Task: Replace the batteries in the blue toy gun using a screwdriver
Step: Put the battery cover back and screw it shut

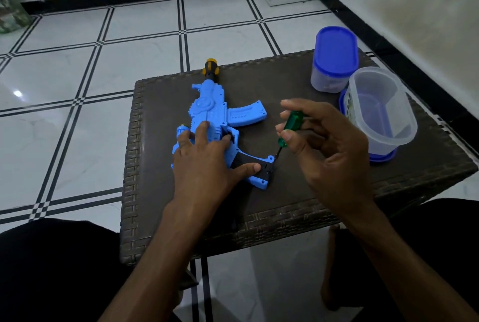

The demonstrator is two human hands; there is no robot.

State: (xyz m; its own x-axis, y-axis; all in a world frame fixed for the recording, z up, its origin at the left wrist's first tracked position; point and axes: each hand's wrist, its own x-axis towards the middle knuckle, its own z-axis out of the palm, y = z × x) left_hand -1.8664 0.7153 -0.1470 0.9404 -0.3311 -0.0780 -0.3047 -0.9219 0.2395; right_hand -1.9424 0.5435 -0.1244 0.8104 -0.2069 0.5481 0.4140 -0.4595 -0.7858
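Toy gun: the blue toy gun (207,117) lies flat on a brown wicker table (285,202), muzzle pointing away; its grip faces the person
Left hand: the left hand (204,158) presses on the gun's body; fingers spread, thumb along the grip
Right hand: the right hand (324,145) pinches a green-handled screwdriver (289,127) between thumb and fingertips; its tip meets the butt of the grip
Containers: a blue-lidded jar (334,60) and an upturned clear tub (381,111) stand at the table's right
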